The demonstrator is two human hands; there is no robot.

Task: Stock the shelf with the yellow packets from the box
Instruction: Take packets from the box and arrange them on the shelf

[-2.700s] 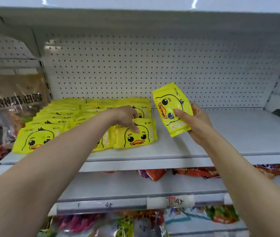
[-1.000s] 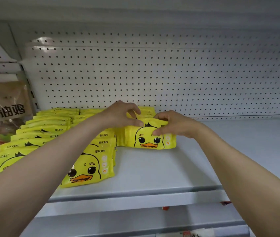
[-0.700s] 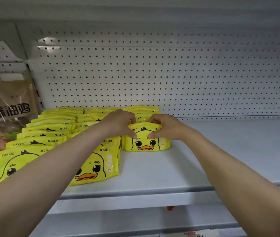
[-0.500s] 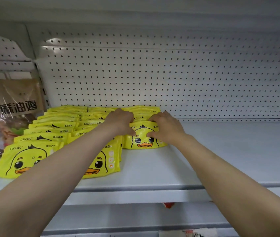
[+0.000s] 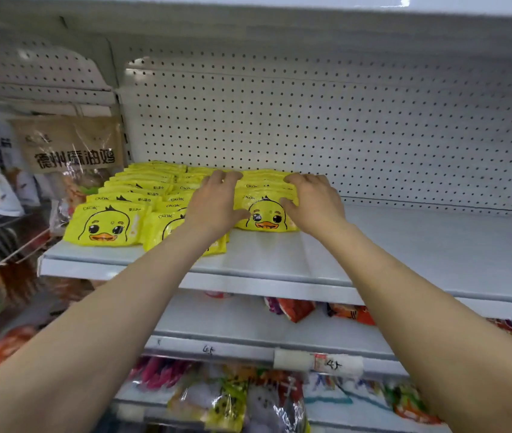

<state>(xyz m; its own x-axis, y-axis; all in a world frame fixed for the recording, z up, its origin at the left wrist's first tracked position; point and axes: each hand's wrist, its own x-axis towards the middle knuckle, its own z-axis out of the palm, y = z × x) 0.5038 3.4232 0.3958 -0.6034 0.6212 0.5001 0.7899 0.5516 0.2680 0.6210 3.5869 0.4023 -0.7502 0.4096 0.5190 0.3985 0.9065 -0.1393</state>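
A: Lowest in the frame, what sits nearest?

B: Mixed snack bags [image 5: 226, 398] on the bottom shelves, beneath a price strip [image 5: 317, 362].

A: And mid-frame?

B: Both forearms reach up to the white shelf [image 5: 420, 254]. The left hand [image 5: 214, 204] and right hand [image 5: 314, 201] bracket the rightmost row of yellow duck packets [image 5: 265, 210], fingers spread and lightly bent, pressing its sides rather than gripping, probably to square the row. The box isn't visible.

A: Further back?

B: More yellow packets [image 5: 108, 225] fill the centre-left rows, overlapped so the duck faces show, against the pegboard [image 5: 342, 120]. A brown chicken bag [image 5: 70, 145] hangs upper left.
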